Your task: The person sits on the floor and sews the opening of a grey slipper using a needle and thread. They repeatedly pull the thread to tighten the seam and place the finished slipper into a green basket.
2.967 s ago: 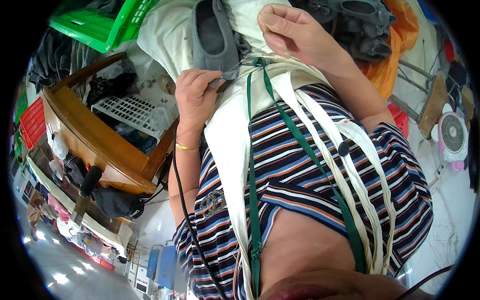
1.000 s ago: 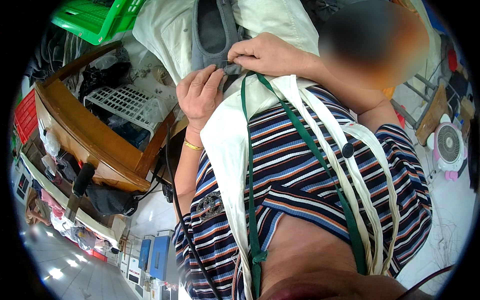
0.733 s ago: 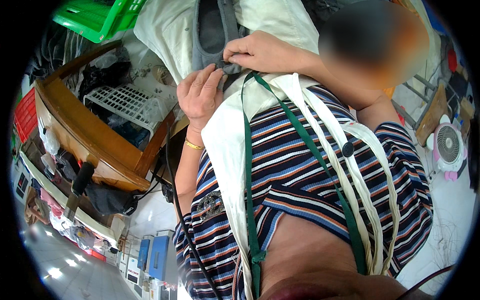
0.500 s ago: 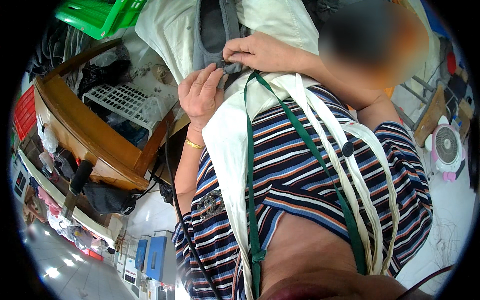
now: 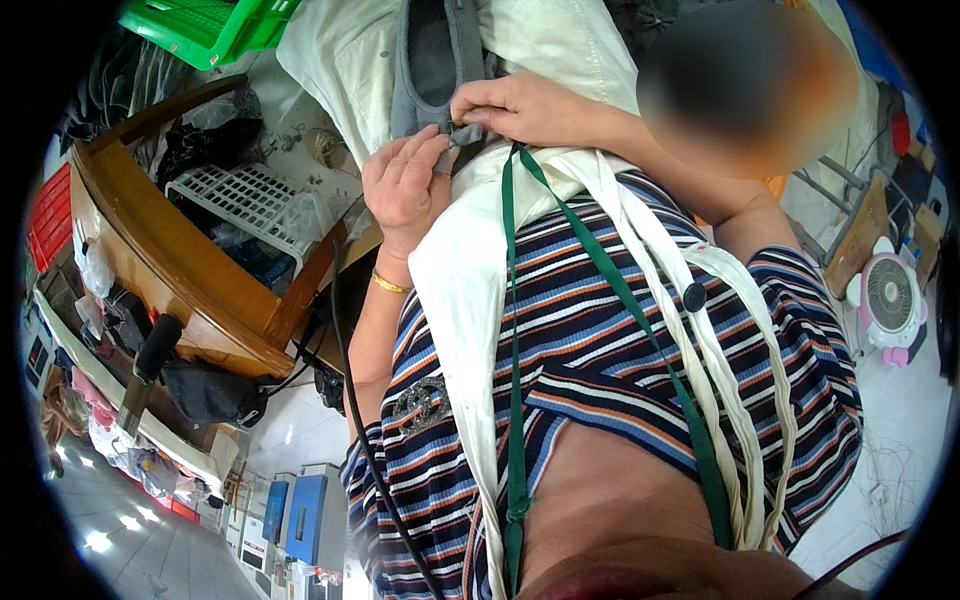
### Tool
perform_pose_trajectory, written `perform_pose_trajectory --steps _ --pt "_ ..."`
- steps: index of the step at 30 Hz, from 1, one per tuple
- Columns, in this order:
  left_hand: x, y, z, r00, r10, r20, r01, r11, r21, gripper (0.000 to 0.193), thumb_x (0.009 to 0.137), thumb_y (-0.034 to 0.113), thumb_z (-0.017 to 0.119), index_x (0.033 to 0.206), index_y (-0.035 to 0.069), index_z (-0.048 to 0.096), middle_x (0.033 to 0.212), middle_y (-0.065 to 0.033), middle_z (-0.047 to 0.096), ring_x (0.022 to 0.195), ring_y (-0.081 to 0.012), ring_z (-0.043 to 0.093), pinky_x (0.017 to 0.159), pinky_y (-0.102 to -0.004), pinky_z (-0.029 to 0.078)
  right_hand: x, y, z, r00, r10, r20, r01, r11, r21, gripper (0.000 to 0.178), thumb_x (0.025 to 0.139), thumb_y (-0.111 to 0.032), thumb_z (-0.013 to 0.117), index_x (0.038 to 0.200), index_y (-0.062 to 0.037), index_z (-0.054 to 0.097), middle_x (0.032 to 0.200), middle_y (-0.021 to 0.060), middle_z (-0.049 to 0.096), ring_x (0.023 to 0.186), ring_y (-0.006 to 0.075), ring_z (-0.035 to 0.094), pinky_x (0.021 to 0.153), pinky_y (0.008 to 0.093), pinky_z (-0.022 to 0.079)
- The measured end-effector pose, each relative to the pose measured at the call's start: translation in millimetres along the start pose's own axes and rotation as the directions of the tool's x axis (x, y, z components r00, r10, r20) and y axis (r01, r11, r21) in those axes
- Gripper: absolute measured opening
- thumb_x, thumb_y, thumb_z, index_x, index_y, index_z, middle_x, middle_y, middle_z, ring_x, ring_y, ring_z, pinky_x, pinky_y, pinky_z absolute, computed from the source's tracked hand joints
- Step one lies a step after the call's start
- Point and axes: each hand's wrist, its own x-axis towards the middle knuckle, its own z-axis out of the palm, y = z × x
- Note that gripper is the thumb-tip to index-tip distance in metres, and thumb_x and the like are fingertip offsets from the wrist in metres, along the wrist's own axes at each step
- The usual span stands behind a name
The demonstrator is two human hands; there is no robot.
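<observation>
A grey cloth shoe (image 5: 432, 92) lies on the pale apron (image 5: 560, 50) over my lap, its opening facing up. My left hand (image 5: 405, 190), with a gold bracelet (image 5: 390, 284) at the wrist, is closed at the shoe's near end. Its thumb and fingertips pinch a small grey piece of fabric (image 5: 463, 136) there. From the right, my right hand (image 5: 530, 108) reaches to the same spot. Its thumb and forefinger are pressed together at the shoe's edge, and what lies between them is too small to make out.
On the left stands a curved wooden table (image 5: 185, 265) with a white plastic basket (image 5: 250, 205) inside its frame. A green crate (image 5: 205, 30) sits at the far left. A black cable (image 5: 343, 330) hangs beside my left arm. On the right are a fan (image 5: 890, 300) and a wooden board (image 5: 855, 225).
The view has shifted slightly. Both hands stay at the shoe's near end, and my right fingertips sit a little closer to the grey fabric piece.
</observation>
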Motion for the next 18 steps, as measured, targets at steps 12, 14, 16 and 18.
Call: perform_pose_trajectory --steps 12,14,16,18 --pt "2.9 5.1 2.0 1.0 0.007 0.003 -0.007 1.0 -0.016 0.03 0.063 0.004 0.078 0.091 0.012 0.07 0.097 -0.0027 0.07 0.085 -0.0218 0.062 0.075 -0.0332 0.048 21.2 -14.7 0.4 0.996 0.002 -0.089 -0.024 0.97 -0.244 0.015 0.091 -0.024 0.061 0.094 -0.01 0.058 0.078 0.0078 0.063 0.069 0.0281 0.06 0.062 0.0371 0.047" --pt "3.7 7.8 -0.8 1.0 0.0 0.002 0.0 1.0 0.014 0.029 0.063 0.004 0.077 0.091 0.013 0.071 0.095 -0.0022 0.068 0.085 -0.0224 0.061 0.074 -0.034 0.047 23.8 -21.8 -6.0 0.988 -0.102 -0.117 0.048 0.919 -0.392 0.014 0.089 -0.024 0.062 0.091 -0.0105 0.06 0.08 0.0067 0.062 0.071 0.0291 0.061 0.062 0.0377 0.047" --pt "0.6 7.9 -1.1 1.0 -0.017 0.001 0.017 1.0 0.019 0.029 0.064 0.005 0.076 0.091 0.013 0.071 0.092 -0.0019 0.065 0.084 -0.023 0.06 0.074 -0.0352 0.047 25.8 -32.0 -6.9 0.954 -0.259 -0.153 0.169 0.883 -0.437 0.012 0.087 -0.023 0.063 0.088 -0.0104 0.061 0.082 0.0055 0.06 0.074 0.0292 0.061 0.062 0.038 0.048" --pt "-1.0 6.0 0.8 1.0 0.013 -0.012 -0.013 1.0 0.011 0.029 0.064 0.005 0.076 0.091 0.013 0.071 0.089 -0.0023 0.064 0.083 -0.0236 0.06 0.074 -0.0361 0.047 28.6 -34.9 -2.2 0.978 -0.193 -0.08 0.139 0.887 -0.44 0.012 0.085 -0.022 0.064 0.087 -0.0105 0.063 0.086 0.0054 0.058 0.076 0.0275 0.062 0.065 0.0372 0.049"
